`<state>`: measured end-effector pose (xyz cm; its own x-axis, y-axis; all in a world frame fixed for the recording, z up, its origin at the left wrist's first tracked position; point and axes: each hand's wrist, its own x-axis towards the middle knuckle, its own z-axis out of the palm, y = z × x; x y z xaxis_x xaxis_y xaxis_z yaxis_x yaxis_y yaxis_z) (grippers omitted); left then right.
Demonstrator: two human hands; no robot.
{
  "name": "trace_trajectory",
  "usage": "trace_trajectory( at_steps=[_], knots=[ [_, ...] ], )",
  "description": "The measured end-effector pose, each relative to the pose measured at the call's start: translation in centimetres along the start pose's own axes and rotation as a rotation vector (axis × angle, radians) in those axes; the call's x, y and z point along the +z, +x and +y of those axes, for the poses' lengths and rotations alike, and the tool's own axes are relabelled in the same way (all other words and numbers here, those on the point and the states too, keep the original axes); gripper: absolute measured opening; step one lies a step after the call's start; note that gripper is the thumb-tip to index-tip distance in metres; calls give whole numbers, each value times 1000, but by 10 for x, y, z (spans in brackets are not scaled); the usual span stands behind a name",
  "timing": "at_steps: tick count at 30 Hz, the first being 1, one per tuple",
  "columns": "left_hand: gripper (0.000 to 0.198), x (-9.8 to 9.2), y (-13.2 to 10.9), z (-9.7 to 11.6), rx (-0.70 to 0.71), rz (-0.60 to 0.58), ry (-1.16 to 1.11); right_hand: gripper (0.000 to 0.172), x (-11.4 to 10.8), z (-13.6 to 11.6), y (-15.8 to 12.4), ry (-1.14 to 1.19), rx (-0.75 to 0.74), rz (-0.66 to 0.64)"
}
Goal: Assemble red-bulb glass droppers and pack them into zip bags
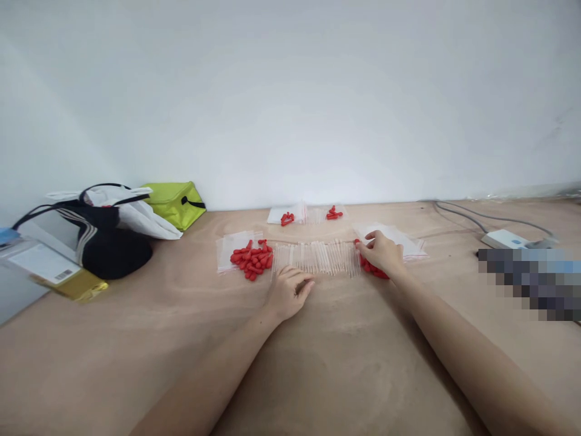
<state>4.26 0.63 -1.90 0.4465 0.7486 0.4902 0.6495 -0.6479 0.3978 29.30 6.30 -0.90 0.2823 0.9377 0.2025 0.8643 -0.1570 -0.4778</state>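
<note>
A row of thin clear tubes (320, 257) lies side by side across the middle of the table. My left hand (289, 293) rests at the near left edge of this row, fingers loosely bent and thumb a little apart; nothing shows in it. At the row's right end my right hand (384, 253) pinches a red rubber dropper bulb (357, 241) between thumb and fingertips. More red bulbs (376, 270) lie under that hand, partly hidden by it. To the left of the tubes sits a larger heap of red bulbs (252, 260).
Clear zip bags (227, 251) lie under the left heap, others (411, 242) behind my right hand. Two small groups of red bulbs (287, 218) (334, 212) lie near the wall. A green bag (175, 203) and black cap (113, 248) stand left; a white power strip (506, 238) lies right.
</note>
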Motion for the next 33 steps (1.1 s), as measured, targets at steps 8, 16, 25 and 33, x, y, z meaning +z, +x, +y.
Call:
trace_trajectory(
  at_steps=[8, 16, 25, 33],
  knots=[
    [10, -3, 0, 1, -182, 150, 163, 29, -18, 50, -33, 110, -325, 148],
    [10, 4, 15, 0, -286, 168, 297, 43, -22, 33, -40, -66, -122, 126],
    [27, 18, 54, 10, -389, 71, 372, 32, -23, 26, -39, -74, -17, 47],
    [31, 33, 81, 14, -577, 19, 447, 33, -19, 14, -52, 0, -116, 197]
  ],
)
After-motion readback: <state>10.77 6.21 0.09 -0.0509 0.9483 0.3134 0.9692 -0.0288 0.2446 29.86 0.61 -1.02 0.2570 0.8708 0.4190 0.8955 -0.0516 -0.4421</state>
